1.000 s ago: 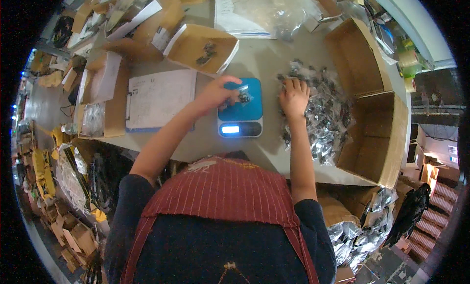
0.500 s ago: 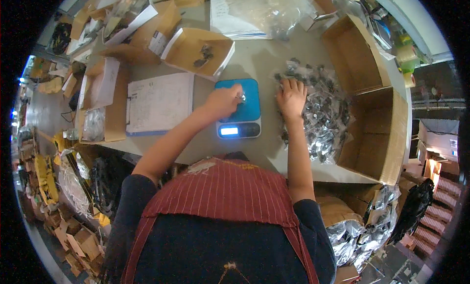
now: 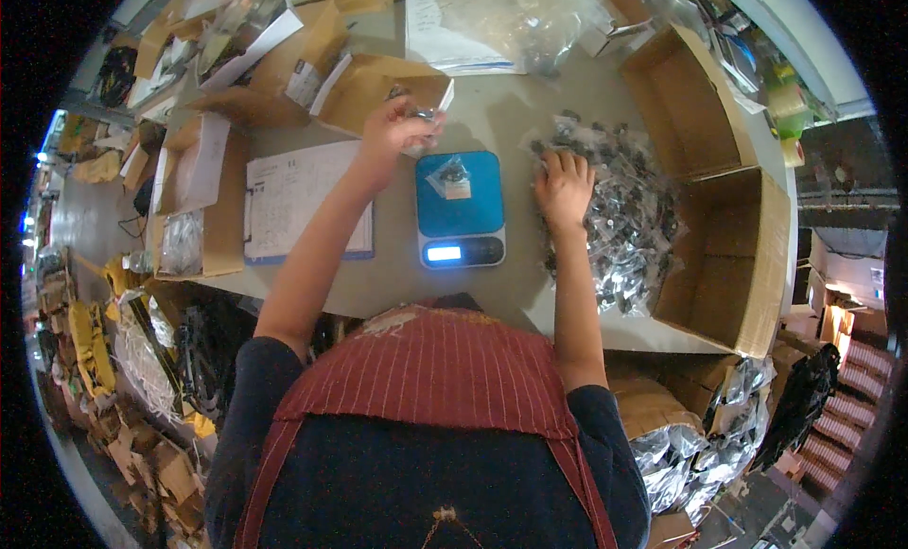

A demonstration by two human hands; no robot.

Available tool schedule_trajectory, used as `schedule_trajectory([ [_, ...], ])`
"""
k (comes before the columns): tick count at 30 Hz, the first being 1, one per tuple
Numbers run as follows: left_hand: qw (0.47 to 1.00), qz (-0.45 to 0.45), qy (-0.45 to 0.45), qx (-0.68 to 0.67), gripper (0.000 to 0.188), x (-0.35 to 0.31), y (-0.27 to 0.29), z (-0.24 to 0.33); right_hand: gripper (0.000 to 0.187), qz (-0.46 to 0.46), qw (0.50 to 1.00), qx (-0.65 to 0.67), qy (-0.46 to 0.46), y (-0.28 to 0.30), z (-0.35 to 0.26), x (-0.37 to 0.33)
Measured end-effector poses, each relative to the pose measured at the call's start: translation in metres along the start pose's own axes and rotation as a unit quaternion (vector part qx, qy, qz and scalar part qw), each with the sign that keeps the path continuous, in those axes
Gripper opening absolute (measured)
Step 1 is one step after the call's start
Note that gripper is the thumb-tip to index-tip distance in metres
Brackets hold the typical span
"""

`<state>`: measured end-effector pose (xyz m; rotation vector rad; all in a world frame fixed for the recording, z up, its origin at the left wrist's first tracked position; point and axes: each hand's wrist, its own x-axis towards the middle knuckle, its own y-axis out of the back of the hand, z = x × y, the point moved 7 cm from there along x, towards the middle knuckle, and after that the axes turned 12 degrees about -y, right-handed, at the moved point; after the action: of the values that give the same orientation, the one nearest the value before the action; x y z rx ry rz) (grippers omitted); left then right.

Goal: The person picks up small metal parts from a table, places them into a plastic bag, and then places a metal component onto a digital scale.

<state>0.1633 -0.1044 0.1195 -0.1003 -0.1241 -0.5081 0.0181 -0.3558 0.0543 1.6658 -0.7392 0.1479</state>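
Note:
My left hand is raised at the near edge of the shallow cardboard box, its fingers closed on a small clear bag with something dark in it. On the blue-topped digital scale, its display lit, lies another small clear bag with a dark part and a pale label. My right hand rests on the left edge of a heap of small clear bags of dark parts. Its fingers are stretched out over the bags, palm down.
A large open cardboard box lies on its side right of the heap. Left of the scale is a clipboard with paper, and beyond it another cardboard box. Papers and clear plastic bags lie at the back.
My left hand has moved from the scale up and left to the shallow box. A bag now shows on the scale where the hand was. My right hand has stayed put.

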Motion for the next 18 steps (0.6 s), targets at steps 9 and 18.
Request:
schedule_trajectory([
  [9,0.991,-0.086,0.036,0.099,0.044,-0.028,-0.011,-0.047,0.017,0.038,0.999,0.002,0.01,0.003,-0.003,0.003],
  [18,0.896,-0.117,0.05,0.425,0.042,-0.052,-0.03,-0.035,0.023,0.044,0.987,0.151,0.0,0.021,0.001,0.002],
])
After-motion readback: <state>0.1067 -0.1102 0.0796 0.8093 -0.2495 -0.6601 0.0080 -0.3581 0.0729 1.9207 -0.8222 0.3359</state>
